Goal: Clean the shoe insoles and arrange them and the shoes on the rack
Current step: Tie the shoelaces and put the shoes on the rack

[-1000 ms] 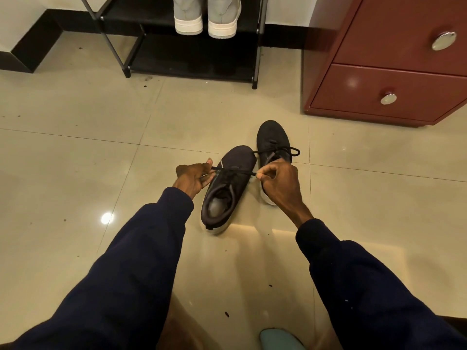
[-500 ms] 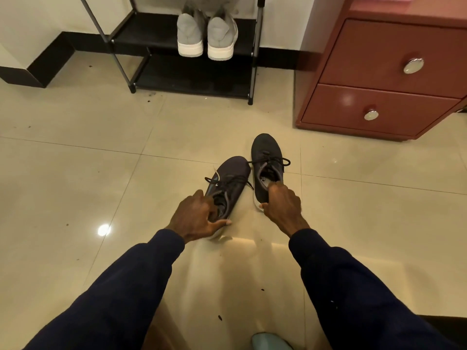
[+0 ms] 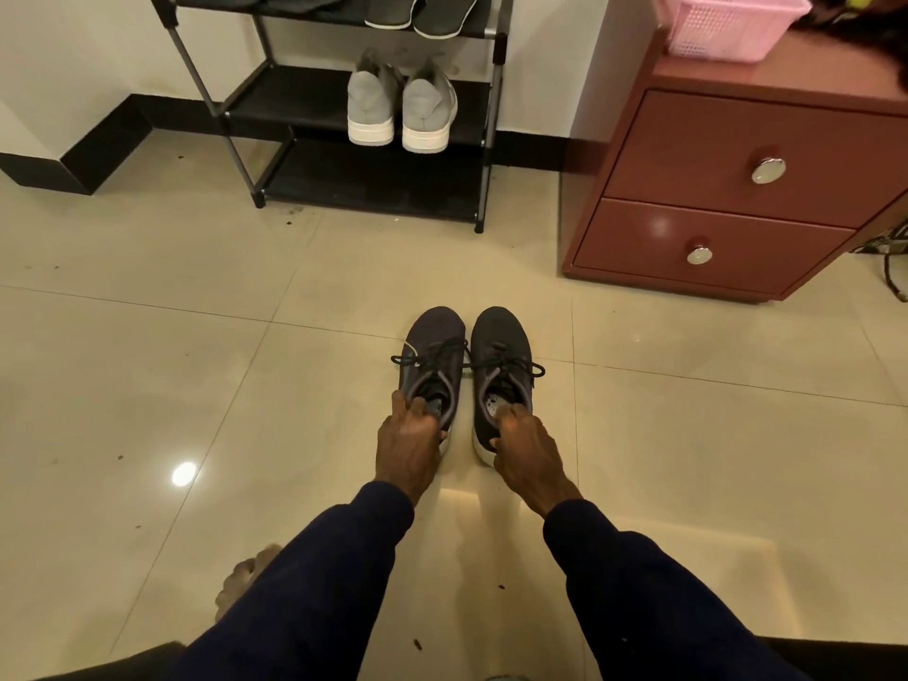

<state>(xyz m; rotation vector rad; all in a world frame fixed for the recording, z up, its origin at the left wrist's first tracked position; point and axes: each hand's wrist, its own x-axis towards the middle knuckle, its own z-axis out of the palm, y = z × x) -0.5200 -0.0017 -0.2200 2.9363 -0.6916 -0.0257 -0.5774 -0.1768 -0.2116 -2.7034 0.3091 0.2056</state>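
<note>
While the black rack stands against the wall at upper left, a pair of grey shoes sits on its middle shelf, heels outward, and dark insoles lie on the shelf above. Nearer, on the tiled floor, two laced dark shoes stand side by side, toes toward the rack. The left hand hooks its fingers into the left dark shoe, gripping its heel; the right hand grips the right dark shoe likewise. At far right a red-brown cabinet carries a pink basket
</note>
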